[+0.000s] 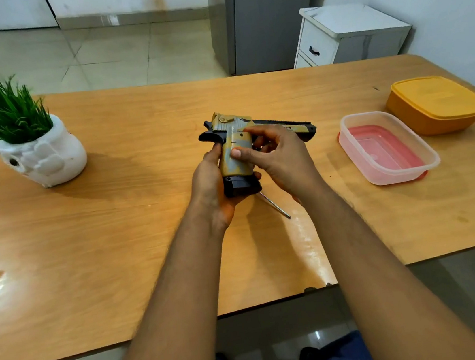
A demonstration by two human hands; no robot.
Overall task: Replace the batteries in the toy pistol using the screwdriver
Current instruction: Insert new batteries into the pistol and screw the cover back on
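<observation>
both forearms ran up from the bottom edge, nearest the lens, over the near rim of the table. largest to smallest from there. table was a wide wooden top, everything else sat on it. orange lidded box at far right; clear tub with a pinkish base just beside it, open, probably parked there to catch screws or cells. potted plant well apart at the left, out of the work zone.

toy pistol was mid-table, grip toward the person, barrel running off to the right. left hand wrapped the grip from the left and under the black base, fingers curled round it, looks like a brace so the body wouldn't twist. right hand sat on the other side, thumb pressed on the grip panel, fingers curled near the trigger area; likely feeling for the battery cover.

screwdriver lay on the table just under the right hand, only the thin metal shaft visible, handle hidden. not picked up, so the cover screw probably wasn't started. no batteries visible.
</observation>
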